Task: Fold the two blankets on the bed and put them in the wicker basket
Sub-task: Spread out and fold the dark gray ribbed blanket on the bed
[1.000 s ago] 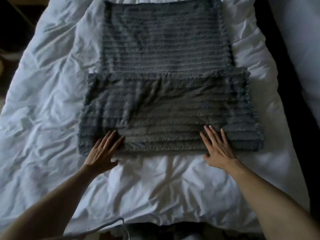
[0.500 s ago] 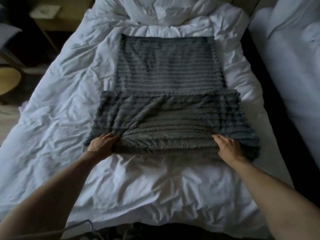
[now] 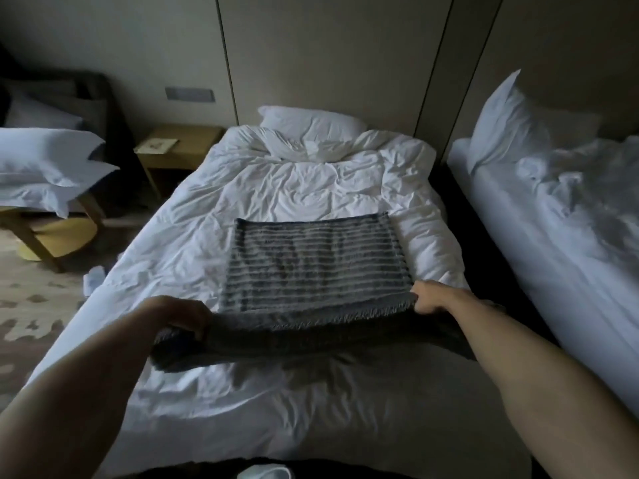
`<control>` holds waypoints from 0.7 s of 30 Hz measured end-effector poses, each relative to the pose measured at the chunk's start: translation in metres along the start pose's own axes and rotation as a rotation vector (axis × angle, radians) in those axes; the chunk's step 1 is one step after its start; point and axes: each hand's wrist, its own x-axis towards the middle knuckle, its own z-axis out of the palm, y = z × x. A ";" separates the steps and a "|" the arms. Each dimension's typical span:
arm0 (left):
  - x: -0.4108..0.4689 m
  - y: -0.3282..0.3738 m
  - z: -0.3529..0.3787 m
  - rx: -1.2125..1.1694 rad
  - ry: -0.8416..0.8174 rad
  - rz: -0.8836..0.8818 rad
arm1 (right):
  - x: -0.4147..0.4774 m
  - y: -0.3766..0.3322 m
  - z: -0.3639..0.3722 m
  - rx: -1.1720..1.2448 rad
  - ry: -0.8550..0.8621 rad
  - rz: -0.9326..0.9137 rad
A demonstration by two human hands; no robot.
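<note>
Left hand (image 3: 179,314), right hand (image 3: 428,299) clamped on blanket (image 3: 314,267) near edge, lifted; rest lies flat straight ahead, both hands equally near.

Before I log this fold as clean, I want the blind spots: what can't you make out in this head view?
- Wicker basket and second blanket: not in view anywhere.
- Left hand fingers: curled under the grey blanket, so the grip is hidden.
- Blanket's near underside: dark, shadowed, layers uncountable.
- Right hand: fingers hidden by the lifted edge.
- Paper on the bedside table: too small to read.
</note>
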 end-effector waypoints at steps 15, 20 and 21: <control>0.152 -0.043 -0.183 -0.163 0.612 0.049 | 0.184 -0.014 -0.122 -0.069 0.410 0.155; 0.246 -0.051 -0.240 -0.099 0.603 0.031 | 0.286 -0.013 -0.151 -0.036 0.437 0.173; 0.265 -0.052 -0.247 -0.080 0.592 0.017 | 0.308 -0.013 -0.154 -0.036 0.440 0.166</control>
